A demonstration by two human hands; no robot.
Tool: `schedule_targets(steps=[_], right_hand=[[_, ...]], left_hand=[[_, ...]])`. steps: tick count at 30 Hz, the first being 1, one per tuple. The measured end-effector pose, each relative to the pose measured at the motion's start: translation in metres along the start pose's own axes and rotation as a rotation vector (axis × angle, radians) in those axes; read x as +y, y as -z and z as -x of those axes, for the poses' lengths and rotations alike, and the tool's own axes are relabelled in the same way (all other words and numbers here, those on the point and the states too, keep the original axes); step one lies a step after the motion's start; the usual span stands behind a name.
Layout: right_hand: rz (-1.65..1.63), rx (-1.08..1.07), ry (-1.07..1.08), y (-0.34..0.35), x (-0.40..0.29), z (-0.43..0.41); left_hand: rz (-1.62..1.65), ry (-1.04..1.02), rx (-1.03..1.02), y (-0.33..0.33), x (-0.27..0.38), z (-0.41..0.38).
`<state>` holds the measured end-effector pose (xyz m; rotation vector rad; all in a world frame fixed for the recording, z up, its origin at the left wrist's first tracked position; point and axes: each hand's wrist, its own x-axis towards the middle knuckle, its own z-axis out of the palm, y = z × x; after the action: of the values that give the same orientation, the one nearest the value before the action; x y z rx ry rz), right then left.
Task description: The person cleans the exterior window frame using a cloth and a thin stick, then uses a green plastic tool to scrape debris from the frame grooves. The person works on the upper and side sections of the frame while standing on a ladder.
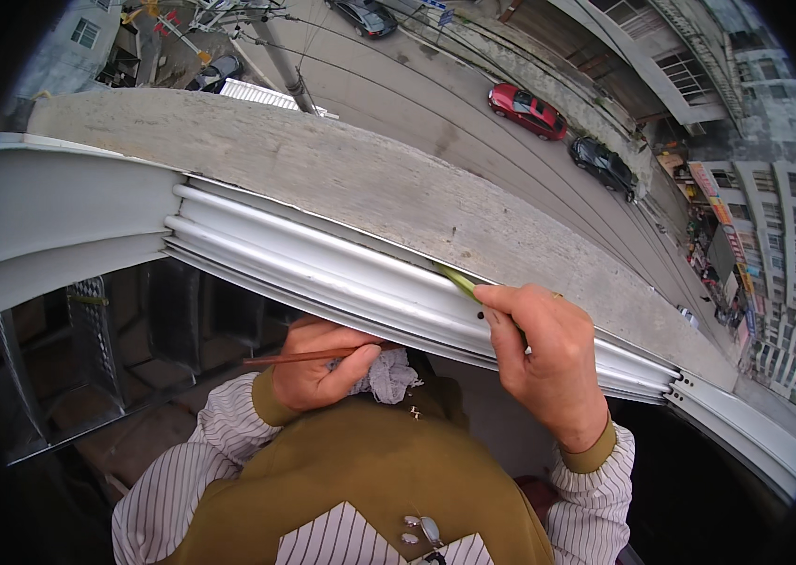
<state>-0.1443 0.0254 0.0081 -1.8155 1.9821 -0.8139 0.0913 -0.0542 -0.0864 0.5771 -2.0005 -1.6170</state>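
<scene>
My right hand point(546, 353) pinches a thin green strip point(460, 281), perhaps a brush or tool handle; its far end reaches the outer groove of the white window track point(341, 272), beside the concrete ledge. My left hand point(320, 364) is below the track's inner edge, shut on a slim reddish-brown stick point(306, 355), which looks like a chopstick. A crumpled light grey cloth point(389, 376) shows next to that hand; whether the fingers also grip it is unclear. The green strip's lower end is hidden by my right hand.
The concrete ledge point(299, 169) runs outside the track, high above a street with parked cars point(528, 111) and overhead wires. A white frame point(73, 212) stands at left. Black metal racks point(175, 311) lie below left. A dark hole point(480, 316) shows in the track.
</scene>
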Motion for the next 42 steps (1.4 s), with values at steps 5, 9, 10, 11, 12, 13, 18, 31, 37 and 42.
schedule_targets(steps=[5, 9, 10, 11, 12, 13, 18, 31, 37, 42], right_hand=[[0.002, -0.045, -0.007, 0.001, 0.003, 0.001], [0.014, 0.024, -0.132, 0.01, -0.001, 0.017], [0.004, 0.001, -0.14, 0.005, -0.007, 0.008], [-0.007, -0.021, -0.147, -0.002, -0.012, -0.002], [-0.009, 0.015, -0.035, -0.014, -0.017, -0.013], [-0.018, 0.011, -0.029, -0.017, -0.017, -0.016], [0.043, -0.031, -0.093, -0.009, -0.023, -0.004], [0.004, 0.006, -0.121, 0.01, -0.033, -0.007], [0.155, -0.025, -0.176, 0.022, -0.02, 0.013], [0.124, -0.028, -0.149, 0.014, -0.018, 0.004]], left_hand=[[-0.012, -0.029, 0.049, 0.001, -0.002, 0.001], [0.031, -0.033, 0.044, 0.001, -0.001, -0.001], [0.023, -0.034, 0.037, 0.001, -0.001, -0.001], [0.015, -0.035, 0.03, 0.001, -0.003, -0.001], [0.005, -0.035, 0.026, 0.001, -0.002, -0.001], [-0.008, -0.033, 0.018, 0.001, -0.001, -0.001], [-0.015, -0.055, 0.046, 0.006, -0.002, -0.001], [0.014, -0.1, -0.018, 0.014, -0.009, -0.003], [0.039, -0.079, -0.063, 0.015, -0.011, -0.002], [0.064, -0.094, -0.061, 0.013, -0.011, -0.004]])
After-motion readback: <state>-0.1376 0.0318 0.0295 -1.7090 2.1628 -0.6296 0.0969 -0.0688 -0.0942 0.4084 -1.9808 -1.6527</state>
